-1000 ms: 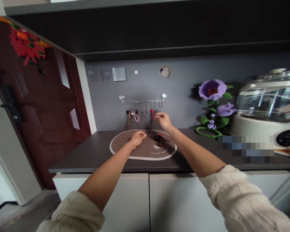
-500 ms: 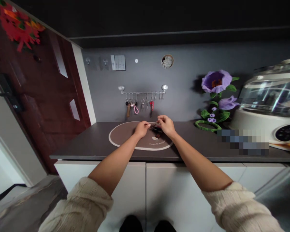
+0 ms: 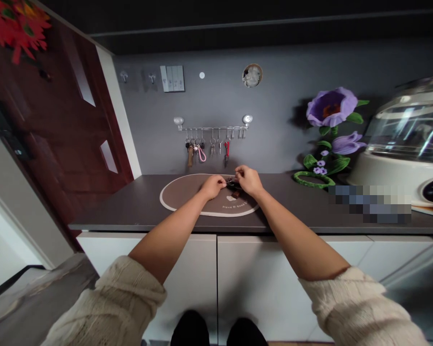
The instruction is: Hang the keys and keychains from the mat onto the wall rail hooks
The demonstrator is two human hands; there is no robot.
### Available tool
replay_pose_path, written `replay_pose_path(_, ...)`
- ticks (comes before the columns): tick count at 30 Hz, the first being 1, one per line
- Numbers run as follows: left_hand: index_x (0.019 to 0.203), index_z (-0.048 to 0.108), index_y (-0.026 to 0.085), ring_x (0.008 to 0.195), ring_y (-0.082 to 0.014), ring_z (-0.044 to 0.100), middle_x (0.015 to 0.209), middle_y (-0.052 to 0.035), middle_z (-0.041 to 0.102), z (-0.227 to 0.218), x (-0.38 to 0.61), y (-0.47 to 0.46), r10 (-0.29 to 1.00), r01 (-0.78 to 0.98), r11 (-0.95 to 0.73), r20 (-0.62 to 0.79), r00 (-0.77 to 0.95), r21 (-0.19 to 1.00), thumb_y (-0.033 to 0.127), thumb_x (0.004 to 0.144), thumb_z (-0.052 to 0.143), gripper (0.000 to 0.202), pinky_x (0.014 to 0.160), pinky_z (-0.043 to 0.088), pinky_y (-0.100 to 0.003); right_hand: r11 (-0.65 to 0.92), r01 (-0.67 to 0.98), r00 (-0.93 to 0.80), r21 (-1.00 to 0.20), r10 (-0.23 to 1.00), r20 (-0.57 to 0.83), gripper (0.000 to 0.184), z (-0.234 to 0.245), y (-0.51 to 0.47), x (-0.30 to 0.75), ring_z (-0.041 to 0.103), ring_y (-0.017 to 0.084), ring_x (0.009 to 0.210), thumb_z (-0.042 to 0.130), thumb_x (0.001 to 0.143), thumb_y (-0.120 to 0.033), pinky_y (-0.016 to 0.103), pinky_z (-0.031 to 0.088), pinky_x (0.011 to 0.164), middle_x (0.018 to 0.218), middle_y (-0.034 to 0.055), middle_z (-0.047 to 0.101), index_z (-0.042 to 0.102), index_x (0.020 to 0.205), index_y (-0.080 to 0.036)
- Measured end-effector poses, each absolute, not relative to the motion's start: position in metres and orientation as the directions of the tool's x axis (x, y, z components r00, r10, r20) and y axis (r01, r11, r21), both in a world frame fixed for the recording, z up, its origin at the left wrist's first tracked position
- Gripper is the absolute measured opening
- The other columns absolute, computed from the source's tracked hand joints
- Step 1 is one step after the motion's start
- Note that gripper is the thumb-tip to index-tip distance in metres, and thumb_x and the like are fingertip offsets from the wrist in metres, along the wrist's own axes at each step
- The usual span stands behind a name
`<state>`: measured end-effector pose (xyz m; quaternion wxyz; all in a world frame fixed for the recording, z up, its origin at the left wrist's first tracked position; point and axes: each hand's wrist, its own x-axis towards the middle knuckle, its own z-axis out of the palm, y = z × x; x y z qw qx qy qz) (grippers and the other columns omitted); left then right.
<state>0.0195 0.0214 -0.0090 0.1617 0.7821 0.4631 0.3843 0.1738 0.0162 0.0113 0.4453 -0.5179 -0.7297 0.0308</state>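
My left hand [image 3: 213, 187] is closed in a pinch at the left side of a bunch of keys [image 3: 232, 183], low over the brown oval mat [image 3: 182, 192]. From the other side my right hand [image 3: 249, 180] has its thumb and forefinger pinched at the same bunch. The bunch shows metal bits and dark parts, partly hidden by my fingers; a brown fob [image 3: 235, 194] rests on the mat below. Above, on the wall, a clear hook rail [image 3: 212, 128] carries several key sets, among them a pink strap [image 3: 202, 154] and a red key holder [image 3: 227, 150].
The mat lies on a dark countertop [image 3: 130, 206] above white cabinet doors [image 3: 260, 274]. Purple crochet flowers [image 3: 332, 108] with a green ring base [image 3: 313, 179] stand to the right, beside a large white appliance [image 3: 393, 175]. A dark red door [image 3: 75, 125] is at the left.
The view has tipped down and come slightly closer. My hands have drawn a little nearer together at the keys, both staying over the mat.
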Motion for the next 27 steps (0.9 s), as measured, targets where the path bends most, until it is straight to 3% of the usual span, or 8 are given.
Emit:
replay_pose_path(8, 0.07, 0.056, 0.016, 0.076, -0.0135, 0.049, 0.076, -0.0023, 0.058, -0.01, 0.018, 0.024, 0.794, 0.624, -0.562, 0.565, 0.224, 0.543, 0.013, 0.074, 0.046, 0.011, 0.075, 0.038, -0.026, 0.473, 0.711, -0.065, -0.521, 0.781, 0.621, 0.021, 0.012, 0.017, 0.175, 0.058, 0.015, 0.07, 0.047, 0.073, -0.013, 0.027, 0.042, 0.072, 0.074, 0.0049, 0.064, 0.061, 0.087, -0.018)
replay_pose_path(20, 0.075, 0.052, 0.016, 0.071, -0.0118, 0.047, 0.073, -0.001, 0.054, -0.006, 0.018, 0.025, 0.758, 0.534, -0.591, 0.642, 0.113, 0.604, 0.013, 0.077, 0.039, 0.013, 0.07, 0.038, -0.024, 0.541, 0.628, -0.153, -0.56, 0.791, 0.593, 0.016, 0.017, 0.006, 0.169, 0.056, 0.014, 0.071, 0.049, 0.074, -0.025, 0.026, 0.041, 0.07, 0.079, 0.0024, 0.064, 0.062, 0.08, -0.019)
replay_pose_path(27, 0.076, 0.051, 0.016, 0.073, -0.0125, 0.048, 0.075, -0.002, 0.055, 0.001, 0.019, 0.021, 0.74, 0.505, -0.589, 0.672, 0.023, 0.631, 0.015, 0.078, 0.039, 0.012, 0.069, 0.038, -0.025, 0.597, 0.475, -0.188, -0.646, 0.787, 0.588, 0.019, 0.014, 0.012, 0.169, 0.054, 0.013, 0.067, 0.051, 0.072, -0.032, 0.024, 0.042, 0.065, 0.073, 0.0015, 0.063, 0.062, 0.077, -0.017)
